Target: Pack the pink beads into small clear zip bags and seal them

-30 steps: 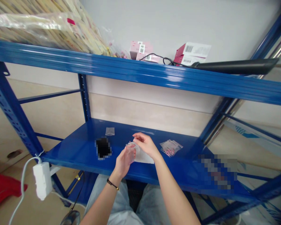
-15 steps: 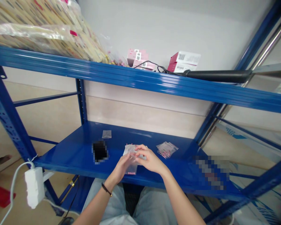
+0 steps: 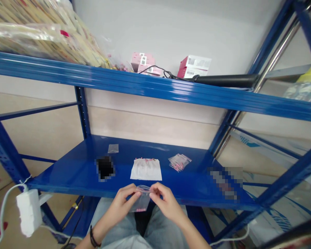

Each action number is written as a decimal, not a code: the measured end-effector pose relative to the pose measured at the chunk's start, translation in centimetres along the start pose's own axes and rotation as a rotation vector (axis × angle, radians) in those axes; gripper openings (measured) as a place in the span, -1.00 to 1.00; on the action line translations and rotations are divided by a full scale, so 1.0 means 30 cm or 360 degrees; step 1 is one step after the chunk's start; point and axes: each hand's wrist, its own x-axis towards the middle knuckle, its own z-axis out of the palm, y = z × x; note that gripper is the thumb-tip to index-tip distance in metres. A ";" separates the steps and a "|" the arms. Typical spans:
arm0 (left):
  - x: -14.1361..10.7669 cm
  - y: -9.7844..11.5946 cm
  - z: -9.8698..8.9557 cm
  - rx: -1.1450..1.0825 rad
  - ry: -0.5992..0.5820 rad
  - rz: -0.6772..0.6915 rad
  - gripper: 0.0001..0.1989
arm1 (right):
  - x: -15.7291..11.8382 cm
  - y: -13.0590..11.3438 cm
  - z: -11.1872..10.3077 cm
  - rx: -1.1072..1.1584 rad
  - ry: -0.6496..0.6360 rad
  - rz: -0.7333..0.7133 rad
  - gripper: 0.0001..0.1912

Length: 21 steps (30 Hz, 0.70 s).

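My left hand (image 3: 124, 200) and my right hand (image 3: 166, 204) pinch the top edge of a small clear zip bag (image 3: 141, 200) from either side. Pink beads lie at the bag's bottom. Beyond my hands, a white sheet (image 3: 145, 169) lies on the blue steel shelf (image 3: 67, 174), with a row of pink beads along its far edge. To its right sits a clear bag of pink beads (image 3: 179, 162). A small flat clear bag (image 3: 113, 148) and a pixelated black object (image 3: 105, 168) lie to the left.
A pixelated object (image 3: 224, 183) lies at the shelf's right end. A white power adapter (image 3: 29, 212) hangs from the left of the shelf. The upper shelf (image 3: 145, 86) holds a plastic-wrapped bundle (image 3: 41, 38), boxes (image 3: 194, 66) and a black handle (image 3: 226, 80).
My hands have drawn back toward me, off the shelf, holding the bag by its top edge. The white sheet now lies uncovered. The view has tilted slightly.
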 end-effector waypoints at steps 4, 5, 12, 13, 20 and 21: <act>0.002 0.006 0.006 0.0014 0.0046 -0.0039 -0.79 | 0.000 0.023 -0.002 0.0069 0.0034 -0.0024 -0.72; 0.002 0.004 0.009 -0.0001 0.0055 -0.0059 -0.78 | 0.002 0.026 -0.001 0.0120 0.0027 -0.0014 -0.72; 0.002 -0.016 0.032 -0.0199 0.0097 -0.0277 -0.67 | -0.004 0.031 0.054 0.0510 0.0006 0.0171 -0.70; 0.002 -0.017 0.034 -0.0220 0.0105 -0.0293 -0.67 | -0.005 0.031 0.058 0.0514 0.0011 0.0177 -0.69; 0.022 -0.022 0.027 -0.0259 0.0241 -0.0327 -0.69 | 0.121 0.117 -0.074 0.0108 0.0236 0.0042 -0.74; 0.028 -0.024 0.025 -0.0276 0.0259 -0.0345 -0.68 | 0.162 0.141 -0.106 -0.0055 0.0309 -0.0003 -0.75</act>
